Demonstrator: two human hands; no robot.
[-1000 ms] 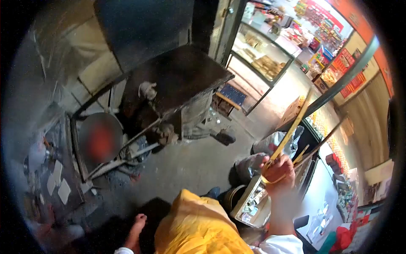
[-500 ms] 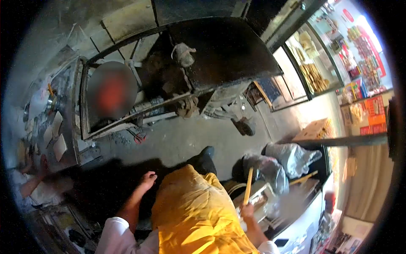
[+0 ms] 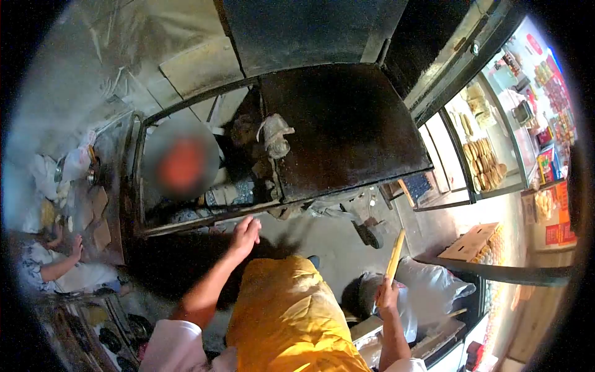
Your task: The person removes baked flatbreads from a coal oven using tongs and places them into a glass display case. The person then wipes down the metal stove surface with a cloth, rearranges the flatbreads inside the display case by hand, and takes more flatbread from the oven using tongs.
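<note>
Yellow stick (image 3: 397,251) is clasped in R hand (image 3: 387,293); L hand (image 3: 246,234) is held part-curled, its exact grip can't be told.

A slim, straight stick (image 3: 396,254), the pale yellow of bare wood, stands in the right hand (image 3: 387,295), whose fingers wrap around it and hide its lower part. Its upper length rises clear of the fist, steep but slanting, the tip leaning right, seen against the floor and near the pale plastic bags (image 3: 454,284)
</note>
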